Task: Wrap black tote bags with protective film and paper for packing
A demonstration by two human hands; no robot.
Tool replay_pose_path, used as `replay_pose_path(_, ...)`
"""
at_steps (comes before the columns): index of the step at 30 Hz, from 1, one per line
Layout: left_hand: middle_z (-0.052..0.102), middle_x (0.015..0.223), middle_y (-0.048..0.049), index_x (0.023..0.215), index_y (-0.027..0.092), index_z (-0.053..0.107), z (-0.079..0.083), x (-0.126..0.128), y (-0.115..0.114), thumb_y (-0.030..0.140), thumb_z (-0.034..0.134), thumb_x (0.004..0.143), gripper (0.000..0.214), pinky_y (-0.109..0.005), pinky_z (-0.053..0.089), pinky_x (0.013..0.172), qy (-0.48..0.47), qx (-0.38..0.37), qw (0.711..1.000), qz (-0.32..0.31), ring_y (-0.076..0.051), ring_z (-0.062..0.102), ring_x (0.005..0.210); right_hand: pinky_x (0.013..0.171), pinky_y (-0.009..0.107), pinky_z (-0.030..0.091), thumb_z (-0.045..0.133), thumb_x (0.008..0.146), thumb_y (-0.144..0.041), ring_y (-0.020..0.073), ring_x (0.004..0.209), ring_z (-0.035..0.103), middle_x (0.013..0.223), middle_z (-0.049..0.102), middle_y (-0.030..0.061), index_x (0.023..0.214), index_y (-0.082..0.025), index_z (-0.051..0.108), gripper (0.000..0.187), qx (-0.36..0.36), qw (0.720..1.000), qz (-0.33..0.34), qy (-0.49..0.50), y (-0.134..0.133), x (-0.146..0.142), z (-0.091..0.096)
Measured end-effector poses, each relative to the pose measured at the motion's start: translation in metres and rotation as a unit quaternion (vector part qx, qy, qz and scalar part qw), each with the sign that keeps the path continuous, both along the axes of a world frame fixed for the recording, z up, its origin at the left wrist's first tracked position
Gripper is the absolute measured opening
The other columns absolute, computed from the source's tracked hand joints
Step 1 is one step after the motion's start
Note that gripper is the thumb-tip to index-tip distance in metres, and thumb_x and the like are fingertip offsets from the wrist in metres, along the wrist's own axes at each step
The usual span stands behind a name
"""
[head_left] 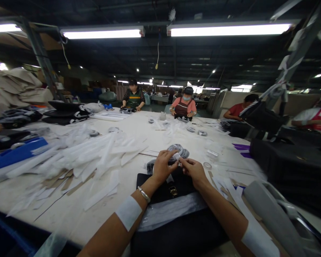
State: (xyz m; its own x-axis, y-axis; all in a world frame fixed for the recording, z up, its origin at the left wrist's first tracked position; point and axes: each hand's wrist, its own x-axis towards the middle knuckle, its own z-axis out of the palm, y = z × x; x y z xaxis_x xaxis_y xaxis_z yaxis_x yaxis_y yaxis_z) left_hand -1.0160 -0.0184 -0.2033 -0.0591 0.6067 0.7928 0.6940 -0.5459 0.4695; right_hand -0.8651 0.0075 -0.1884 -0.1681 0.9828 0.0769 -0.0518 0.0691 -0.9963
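Observation:
My left hand point(163, 165) and my right hand point(194, 170) meet above a black bag point(169, 188) with a gold clasp, lying on the white table point(115, 200). Both hands are closed in a pinch on a small white wrapped piece point(177, 156) between them. Just behind my fingers lies a bundle of grey wrapped straps point(179, 150). A silver bracelet sits on my left wrist, and white tape bands wrap both forearms. Clear plastic film point(173, 210) lies over the near part of the bag.
Several white paper strips point(96, 151) are strewn over the table's left half, beside a blue sheet point(13, 154). Black bags point(289, 157) pile up on the right, and a grey roll point(267, 210) lies near right. Other people sit working at the far edge and right side.

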Motion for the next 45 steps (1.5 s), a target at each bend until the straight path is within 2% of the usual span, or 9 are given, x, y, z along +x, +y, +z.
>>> replay_pose_path(4,0.07,0.102,-0.0018,0.113,0.029,0.068,0.0,-0.002,0.002,0.023,0.067,0.083,0.03,-0.037,0.048,0.095,0.031,0.02,0.999,0.002,-0.021,0.054,0.103,0.041,0.016,0.038,0.079,0.065,-0.048,0.0054,0.044,0.048,0.057,0.063,0.0005,0.067,-0.013,0.068,0.037,0.004,1.0,0.007,-0.006,-0.003,0.002,0.002)
replay_pose_path(9,0.071,0.104,-0.0016,0.113,0.028,0.068,-0.002,-0.002,0.002,0.022,0.07,0.08,0.033,-0.038,0.047,0.096,-0.012,-0.004,1.0,0.014,-0.021,0.055,0.103,0.058,0.022,0.055,0.081,0.065,-0.04,0.0097,0.058,0.061,0.079,0.072,0.0051,0.089,-0.014,0.073,0.036,-0.019,0.999,0.043,0.005,-0.011,0.007,0.006)
replay_pose_path(13,0.07,0.109,-0.0009,0.117,0.027,0.066,0.0,-0.001,0.0,0.022,0.069,0.08,0.038,-0.038,0.046,0.096,-0.029,-0.021,0.999,0.003,-0.021,0.056,0.104,0.068,0.027,0.06,0.079,0.068,-0.027,0.0118,0.064,0.064,0.083,0.072,0.0059,0.09,-0.015,0.071,0.026,-0.064,0.995,0.068,0.045,-0.012,0.009,0.006)
replay_pose_path(18,0.07,0.111,-0.0012,0.117,0.029,0.065,0.003,-0.001,-0.002,0.02,0.069,0.079,0.039,-0.039,0.045,0.097,-0.03,-0.036,0.999,0.003,-0.021,0.057,0.105,0.065,0.026,0.061,0.076,0.072,-0.019,0.0115,0.063,0.065,0.079,0.071,0.0055,0.083,-0.014,0.067,0.015,-0.083,0.993,0.073,0.043,-0.011,0.006,0.01)
replay_pose_path(24,0.07,0.109,-0.0007,0.117,0.029,0.066,0.002,0.0,-0.003,0.019,0.071,0.078,0.041,-0.038,0.046,0.095,-0.027,-0.031,0.999,-0.013,-0.02,0.056,0.105,0.062,0.029,0.061,0.075,0.07,-0.016,0.0133,0.059,0.065,0.073,0.071,0.0036,0.087,-0.016,0.06,0.023,-0.101,0.993,0.056,0.026,-0.007,0.009,0.015)
replay_pose_path(28,0.071,0.104,-0.0016,0.112,0.027,0.069,-0.002,0.0,0.0,0.02,0.071,0.077,0.036,-0.036,0.047,0.093,-0.055,-0.05,0.997,-0.013,-0.02,0.059,0.1,0.064,0.024,0.058,0.07,0.069,-0.012,0.0117,0.059,0.065,0.07,0.07,0.0012,0.083,-0.016,0.061,0.017,-0.041,0.997,0.063,0.005,0.001,0.006,0.009)
replay_pose_path(32,0.071,0.101,-0.0028,0.11,0.025,0.07,-0.003,0.0,0.002,0.022,0.071,0.077,0.034,-0.038,0.048,0.092,-0.097,-0.08,0.992,-0.009,-0.021,0.061,0.098,0.062,0.028,0.058,0.065,0.069,-0.013,0.0147,0.06,0.066,0.068,0.069,-0.0019,0.088,-0.018,0.062,0.02,0.033,0.998,0.034,-0.033,0.013,-0.004,0.0)
replay_pose_path(39,0.072,0.105,-0.0046,0.109,0.023,0.07,-0.001,0.0,0.002,0.023,0.07,0.077,0.032,-0.039,0.048,0.095,-0.145,-0.109,0.982,-0.047,-0.021,0.063,0.102,0.057,0.029,0.055,0.07,0.061,-0.013,0.0187,0.058,0.066,0.065,0.07,0.001,0.079,-0.018,0.069,0.018,0.026,0.998,0.042,-0.048,0.023,-0.009,-0.002)
replay_pose_path(45,0.07,0.111,-0.0045,0.112,0.023,0.069,-0.01,-0.003,0.007,0.027,0.068,0.08,0.032,-0.04,0.047,0.099,-0.156,-0.108,0.981,-0.049,-0.022,0.062,0.107,0.079,0.028,0.055,0.076,0.072,-0.032,0.0201,0.094,0.068,0.097,0.073,0.0075,0.101,-0.019,0.072,0.032,-0.046,0.988,0.138,0.043,0.005,0.008,0.015)
